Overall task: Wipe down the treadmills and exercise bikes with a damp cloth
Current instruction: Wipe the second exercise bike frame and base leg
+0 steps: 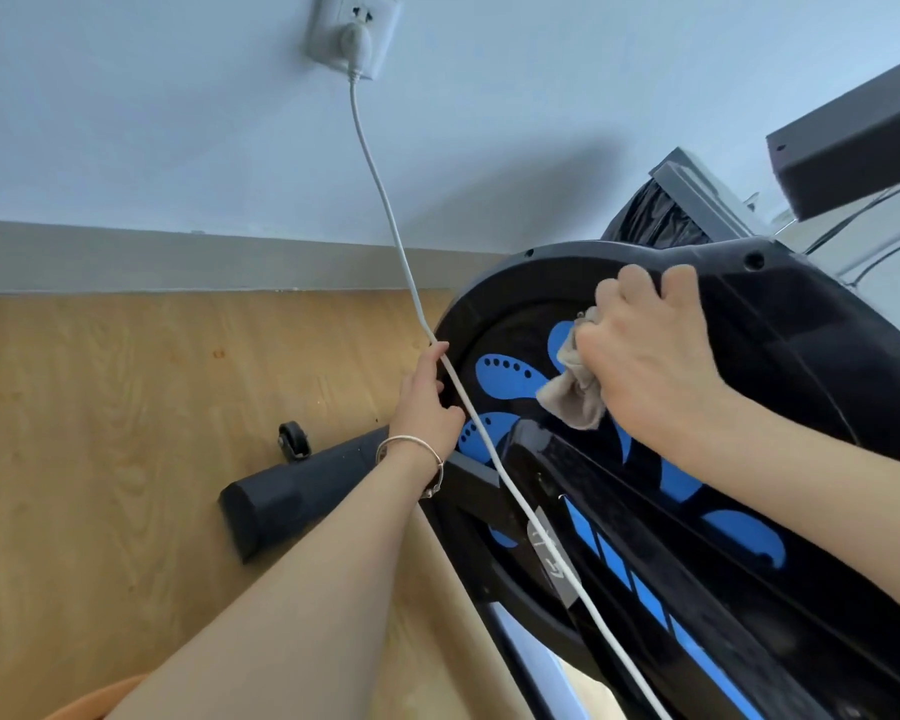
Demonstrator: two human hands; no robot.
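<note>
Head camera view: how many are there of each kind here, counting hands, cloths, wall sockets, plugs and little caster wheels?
Hands: 2, the left hand and the right hand
cloth: 1
wall socket: 1
plug: 1
caster wheel: 1
Total: 6

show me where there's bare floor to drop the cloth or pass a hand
Free: wooden floor between the baseboard, white cord and black foot bar. Crowded: the bike housing, where the left hand touches the cord and the right hand grips the cloth.
</note>
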